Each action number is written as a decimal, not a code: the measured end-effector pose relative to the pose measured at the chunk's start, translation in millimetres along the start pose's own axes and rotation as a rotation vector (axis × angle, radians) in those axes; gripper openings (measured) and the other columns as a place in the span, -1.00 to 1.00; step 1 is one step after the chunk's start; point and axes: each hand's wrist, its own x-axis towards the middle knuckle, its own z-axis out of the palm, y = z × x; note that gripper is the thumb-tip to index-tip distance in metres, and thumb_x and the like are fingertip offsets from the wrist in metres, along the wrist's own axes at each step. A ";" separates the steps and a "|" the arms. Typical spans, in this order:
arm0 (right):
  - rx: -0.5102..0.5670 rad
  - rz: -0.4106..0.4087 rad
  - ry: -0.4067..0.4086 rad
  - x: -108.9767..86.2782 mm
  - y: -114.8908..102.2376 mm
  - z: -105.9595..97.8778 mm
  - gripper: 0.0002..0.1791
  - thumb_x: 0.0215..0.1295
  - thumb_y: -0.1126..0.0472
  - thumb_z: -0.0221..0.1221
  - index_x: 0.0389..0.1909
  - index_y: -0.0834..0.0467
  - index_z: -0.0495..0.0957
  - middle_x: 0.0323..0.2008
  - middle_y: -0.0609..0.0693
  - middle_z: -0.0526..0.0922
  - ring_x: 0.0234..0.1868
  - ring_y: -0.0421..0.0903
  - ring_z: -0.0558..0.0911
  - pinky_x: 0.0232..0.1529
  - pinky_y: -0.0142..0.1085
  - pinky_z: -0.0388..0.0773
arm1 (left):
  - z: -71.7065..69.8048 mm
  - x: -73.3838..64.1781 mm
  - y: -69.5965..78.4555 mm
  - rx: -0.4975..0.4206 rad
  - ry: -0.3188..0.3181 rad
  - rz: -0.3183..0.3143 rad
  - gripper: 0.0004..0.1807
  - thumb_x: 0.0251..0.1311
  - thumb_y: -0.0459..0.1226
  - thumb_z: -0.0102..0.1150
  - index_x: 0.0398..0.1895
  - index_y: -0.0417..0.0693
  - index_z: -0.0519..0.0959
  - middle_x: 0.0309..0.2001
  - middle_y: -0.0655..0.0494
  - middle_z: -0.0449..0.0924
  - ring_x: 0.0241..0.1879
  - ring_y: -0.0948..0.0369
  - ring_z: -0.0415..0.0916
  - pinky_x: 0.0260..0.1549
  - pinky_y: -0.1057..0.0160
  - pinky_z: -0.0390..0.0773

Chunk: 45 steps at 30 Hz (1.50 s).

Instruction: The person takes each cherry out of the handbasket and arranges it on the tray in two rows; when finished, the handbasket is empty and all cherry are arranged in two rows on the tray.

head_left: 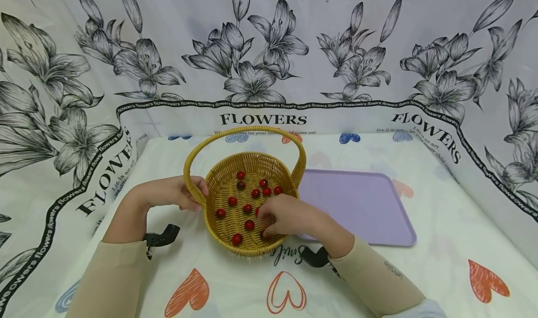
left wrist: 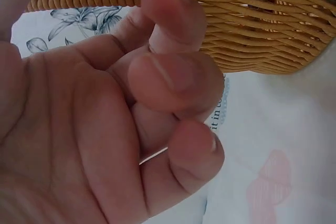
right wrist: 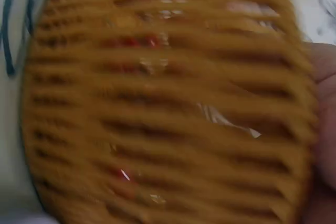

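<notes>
A round yellow wicker basket [head_left: 252,157] with a tall arched handle stands on the table, with several small dark red cherries [head_left: 247,208] scattered over its bottom. At its left side my left hand [head_left: 178,192] grips the basket where the handle meets the rim; the left wrist view shows the curled fingers [left wrist: 176,80] against the wicker. My right hand [head_left: 290,215] reaches over the right rim, fingers bent down among the cherries. One dark cherry [head_left: 265,235] lies by its thumb. Whether the fingertips pinch a cherry is hidden, and the right wrist view is blurred by the basket wall [right wrist: 168,103].
A flat lilac tray [head_left: 357,206] lies to the right of the basket, partly behind my right forearm. The white tablecloth [head_left: 227,290] carries printed hearts and lettering. Flower-printed curtains [head_left: 269,75] enclose the table at the back and both sides.
</notes>
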 end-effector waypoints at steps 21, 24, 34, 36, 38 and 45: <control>0.212 -0.106 0.159 -18.3 -7.1 -21.7 -0.76 0.30 0.32 0.27 -0.11 0.01 0.79 -0.15 -0.15 0.71 -0.32 -0.28 0.55 -0.27 -0.37 0.53 | 2.4 0.4 2.3 0.010 0.016 -0.005 -0.66 0.25 -0.37 0.37 -0.05 -0.35 0.46 -0.43 0.04 0.47 -0.46 0.21 0.38 -0.43 0.18 0.45; 0.292 -0.079 0.188 -34.5 -7.3 -37.5 -0.77 0.31 0.29 0.36 -0.06 -0.01 0.76 -0.11 -0.16 0.70 -0.21 -0.26 0.63 -0.16 -0.31 0.61 | 2.7 0.3 2.2 0.019 0.015 -0.010 -0.66 0.25 -0.37 0.37 -0.04 -0.35 0.46 -0.43 0.05 0.47 -0.44 0.21 0.38 -0.41 0.18 0.45; 0.414 0.019 0.343 -82.3 9.4 -82.9 -0.72 0.30 0.41 0.32 0.01 0.22 0.62 -0.08 0.08 0.71 -0.15 -0.01 0.74 -0.13 -0.23 0.66 | 3.3 0.8 2.4 0.023 0.013 -0.009 -0.66 0.25 -0.35 0.38 -0.04 -0.33 0.47 -0.38 0.01 0.50 -0.40 0.19 0.40 -0.38 0.19 0.46; 0.415 0.038 0.373 -88.1 19.7 -89.9 -0.72 0.29 0.42 0.33 0.02 0.25 0.63 -0.07 0.09 0.72 -0.13 0.01 0.75 -0.15 -0.24 0.66 | 3.6 1.0 2.4 0.022 0.013 -0.014 -0.65 0.25 -0.35 0.38 -0.04 -0.34 0.47 -0.38 0.00 0.50 -0.41 0.18 0.40 -0.38 0.17 0.46; 0.393 0.061 0.399 -92.2 32.2 -96.5 -0.72 0.31 0.38 0.34 0.03 0.22 0.65 -0.06 0.07 0.72 -0.11 0.00 0.74 -0.16 -0.24 0.65 | 3.7 1.2 2.4 0.023 0.014 -0.016 -0.64 0.24 -0.34 0.38 -0.03 -0.35 0.46 -0.37 -0.01 0.50 -0.40 0.18 0.41 -0.38 0.17 0.47; 0.278 0.223 0.469 -73.6 85.1 -93.3 -0.68 0.36 0.18 0.35 0.11 0.08 0.70 -0.02 0.00 0.69 -0.05 -0.03 0.68 -0.11 -0.11 0.57 | 2.9 1.8 1.3 0.021 0.013 -0.004 -0.66 0.25 -0.35 0.38 -0.04 -0.35 0.47 -0.33 -0.04 0.51 -0.39 0.18 0.42 -0.39 0.18 0.48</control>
